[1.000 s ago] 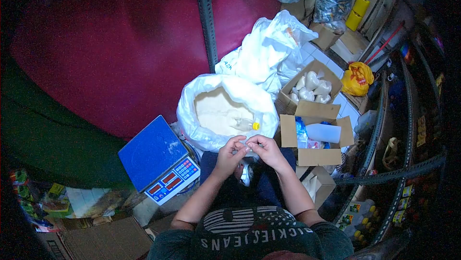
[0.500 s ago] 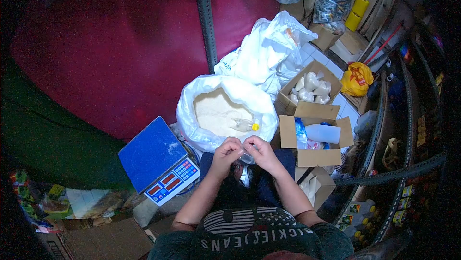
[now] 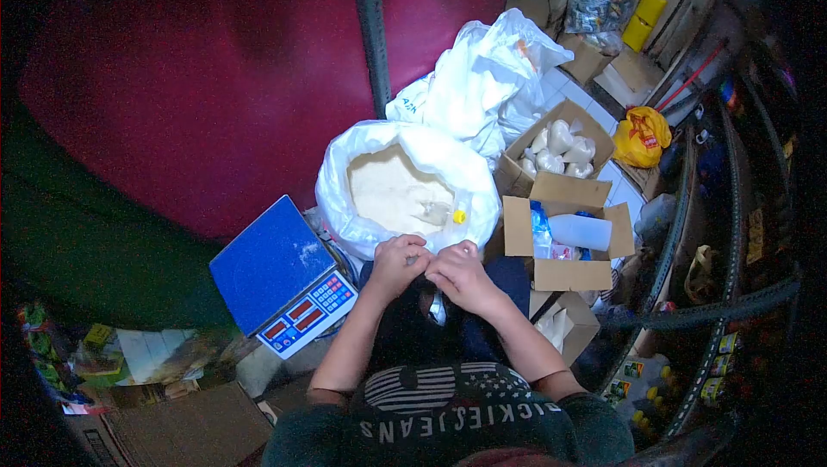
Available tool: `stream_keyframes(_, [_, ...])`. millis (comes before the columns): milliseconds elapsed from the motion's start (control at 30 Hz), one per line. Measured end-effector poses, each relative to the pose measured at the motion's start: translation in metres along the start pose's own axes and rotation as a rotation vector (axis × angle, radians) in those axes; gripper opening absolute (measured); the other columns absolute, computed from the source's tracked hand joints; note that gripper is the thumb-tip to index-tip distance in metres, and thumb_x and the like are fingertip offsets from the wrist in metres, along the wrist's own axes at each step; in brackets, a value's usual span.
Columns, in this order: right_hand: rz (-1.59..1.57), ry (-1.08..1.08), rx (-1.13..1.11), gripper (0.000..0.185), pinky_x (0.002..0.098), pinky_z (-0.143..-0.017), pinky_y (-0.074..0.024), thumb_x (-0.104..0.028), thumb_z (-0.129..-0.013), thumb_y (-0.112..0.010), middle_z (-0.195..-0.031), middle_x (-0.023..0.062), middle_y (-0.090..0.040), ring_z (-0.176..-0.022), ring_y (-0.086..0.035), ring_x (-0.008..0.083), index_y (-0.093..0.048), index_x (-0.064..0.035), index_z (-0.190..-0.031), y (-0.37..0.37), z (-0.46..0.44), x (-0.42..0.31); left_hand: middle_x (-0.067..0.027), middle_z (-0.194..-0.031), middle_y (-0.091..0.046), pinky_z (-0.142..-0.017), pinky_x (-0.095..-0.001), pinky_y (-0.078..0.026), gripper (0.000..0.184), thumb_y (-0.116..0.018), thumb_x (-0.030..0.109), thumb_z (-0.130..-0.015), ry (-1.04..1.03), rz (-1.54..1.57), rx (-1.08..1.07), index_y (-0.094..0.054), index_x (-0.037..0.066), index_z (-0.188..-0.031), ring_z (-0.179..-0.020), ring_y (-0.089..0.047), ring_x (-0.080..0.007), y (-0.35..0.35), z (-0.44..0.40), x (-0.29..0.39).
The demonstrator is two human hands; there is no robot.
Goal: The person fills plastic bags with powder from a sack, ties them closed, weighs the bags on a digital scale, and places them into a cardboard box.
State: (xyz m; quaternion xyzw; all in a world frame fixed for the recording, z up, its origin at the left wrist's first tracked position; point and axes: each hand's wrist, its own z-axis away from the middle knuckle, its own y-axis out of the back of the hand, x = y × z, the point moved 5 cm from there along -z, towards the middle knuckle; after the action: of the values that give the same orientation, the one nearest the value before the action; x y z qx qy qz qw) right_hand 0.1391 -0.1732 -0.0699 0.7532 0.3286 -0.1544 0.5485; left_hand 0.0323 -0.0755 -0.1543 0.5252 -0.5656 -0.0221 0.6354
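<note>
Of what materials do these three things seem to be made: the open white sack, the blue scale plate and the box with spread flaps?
White sack: probably plastic, slightly glossy; its thick rim creases and catches light. Scale plate: smooth, flat blue; plastic or painted metal, I cannot tell. Box: brown matte cardboard, judging by its stiff, folded flaps.

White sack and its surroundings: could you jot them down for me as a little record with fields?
Container: open white sack
Contents: pale loose material, clear bottle with yellow cap
Near side: left hand and right hand, close together; anything held is unclear
Left side: blue-topped scale
Right side: carton of filled bags, another open carton
</note>
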Motion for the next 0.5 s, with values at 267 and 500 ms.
stream_keyframes(267, [0.18,0.006,-0.14,0.005,0.0411,-0.087,-0.0292,-0.015,-0.079,-0.063,-0.081,0.0011,-0.06,-0.083,-0.055,0.0206,-0.06,-0.0124,-0.083,-0.012,0.006,-0.006,-0.0039,-0.089,-0.063,-0.079,-0.0392,-0.04,0.012,-0.063,0.019,-0.074,0.015,-0.027,0.007,-0.069,0.013,-0.082,-0.089,-0.059,-0.024,0.021,0.007,0.039])
stream_keyframes(500, [0.217,-0.132,-0.157,0.013,0.0455,-0.091,-0.0292,-0.021,-0.077,-0.066,-0.08,0.0027,-0.063,-0.085,-0.059,0.0209,-0.064,-0.0128,-0.086,0.0,0.014,0.024,-0.0113,-0.08,-0.059,-0.064,-0.0397,-0.048,0.011,-0.058,0.008,-0.072,0.002,-0.005,-0.073,-0.066,0.008,-0.079,-0.071,-0.06,-0.0314,0.013,0.014,0.051])
